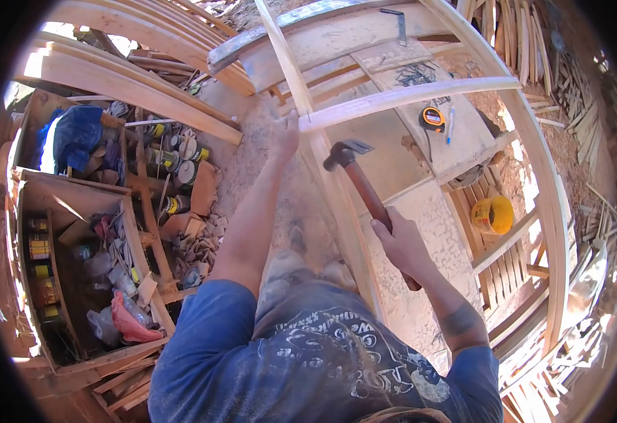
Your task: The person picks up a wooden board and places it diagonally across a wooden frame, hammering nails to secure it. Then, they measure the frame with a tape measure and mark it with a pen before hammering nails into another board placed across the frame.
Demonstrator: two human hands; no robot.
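My right hand (399, 243) is closed round the wooden handle of a claw hammer (368, 189). The hammer's metal head points up and left, just beside a long rail of a pale wooden frame (333, 194). My left hand (284, 135) grips the frame from its left side, where a crosspiece (407, 97) meets the long rail. Its fingertips are partly hidden. What looks like a thin nail stands up at the joint, close to that hand.
Under the frame, a work table (421, 233) carries a tape measure (432, 119), a blue pen (450, 125) and a pile of nails (418, 72). A yellow bucket (492, 214) stands right. Wooden shelving (76, 187) with cans is left; long planks (132, 88) lean upper left.
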